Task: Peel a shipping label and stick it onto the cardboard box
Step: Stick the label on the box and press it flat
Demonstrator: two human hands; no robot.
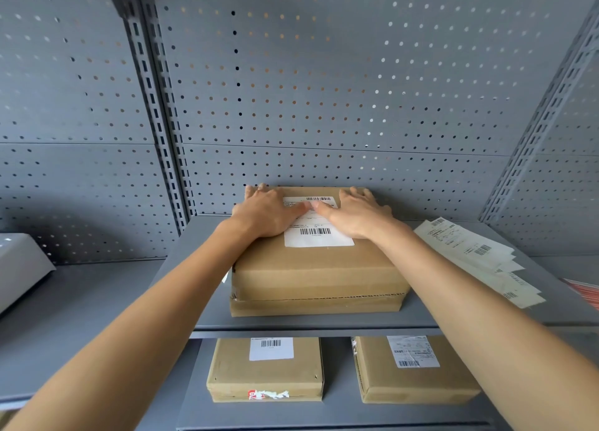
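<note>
Under both flattened palms lay a white shipping label (319,233) on top of a cardboard box (317,268), which sat on a grey metal shelf (201,301). Left hand (267,213) and right hand (355,215) pressed down with fingers straight and slightly spread, thumb tips almost meeting over the label's middle. Beyond the fingertips rose a grey perforated back panel (324,90). Right of the right hand's fingers, a pile of label sheets (479,255) lay on the shelf. Below the wrists, two labelled boxes (265,369) sat on a lower shelf.
</note>
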